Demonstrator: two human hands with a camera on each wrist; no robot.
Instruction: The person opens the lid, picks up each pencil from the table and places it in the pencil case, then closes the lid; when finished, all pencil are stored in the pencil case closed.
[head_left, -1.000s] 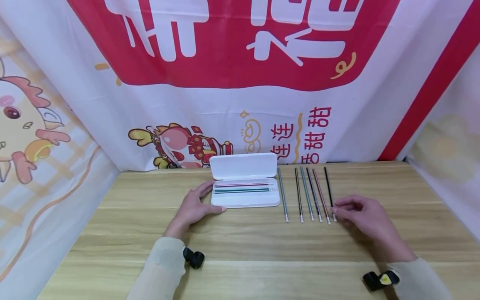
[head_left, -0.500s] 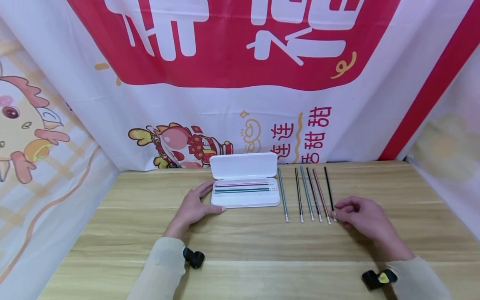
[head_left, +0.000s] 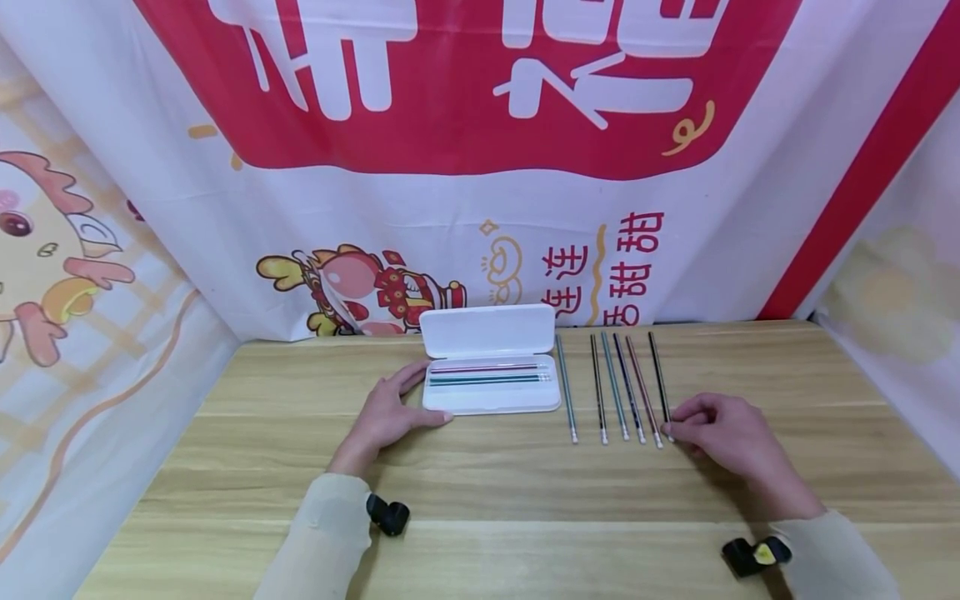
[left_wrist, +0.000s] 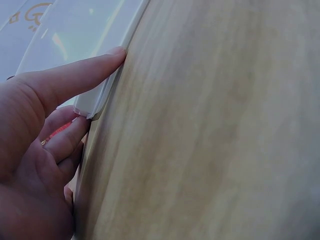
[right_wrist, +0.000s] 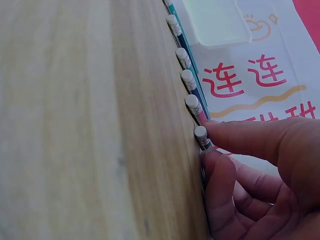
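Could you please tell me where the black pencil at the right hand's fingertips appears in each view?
Head: the black pencil, right of centre, pinched at its near end by the right hand.
Left wrist: not in it.
Right wrist: its white eraser shows just right of centre.
Shared landmark: white pencil case, central, upper left and upper right respectively.

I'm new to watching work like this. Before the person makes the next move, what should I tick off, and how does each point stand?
1. White case open: ok; its lid stands raised at the back.
2. Case steadied: ok; the left hand holds its left end, thumb at the front edge.
3. Grip of the right hand on the dark pencil: ok; thumb and finger pinch it near the eraser.
4. Space inside: ok; a bare strip shows in front of the stored pencils.
5. Thumb clear of the reddish pencil alongside: cannot tell; they look very close.
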